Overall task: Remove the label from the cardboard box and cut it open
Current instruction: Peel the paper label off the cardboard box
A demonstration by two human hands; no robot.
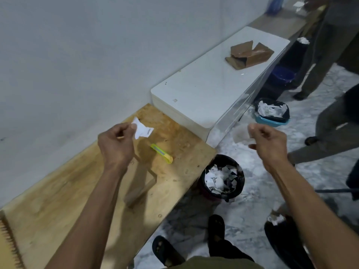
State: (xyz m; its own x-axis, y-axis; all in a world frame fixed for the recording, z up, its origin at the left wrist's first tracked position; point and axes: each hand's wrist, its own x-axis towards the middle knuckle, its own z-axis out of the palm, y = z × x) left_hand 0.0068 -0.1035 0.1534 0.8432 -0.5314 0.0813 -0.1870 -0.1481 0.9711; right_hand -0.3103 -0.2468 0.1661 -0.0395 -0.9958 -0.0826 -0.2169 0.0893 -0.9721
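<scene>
My left hand (116, 142) is raised over the wooden table (182, 152) and pinches a torn white label piece (142, 130) between thumb and fingers. Below my left forearm a flat brown cardboard box (142, 181) lies on the wood, blurred. A yellow utility knife (162, 153) rests on the table just right of my left hand, untouched. My right hand (269, 142) hovers past the table's edge, above the floor, loosely curled with thumb and forefinger apart and nothing in it.
A black bin (223, 181) full of torn paper stands on the floor by the table's corner. A white table (194, 94) beyond holds another opened cardboard box (250, 54). A blue-rimmed bin (272, 113) and other people's legs (330, 133) are at the right.
</scene>
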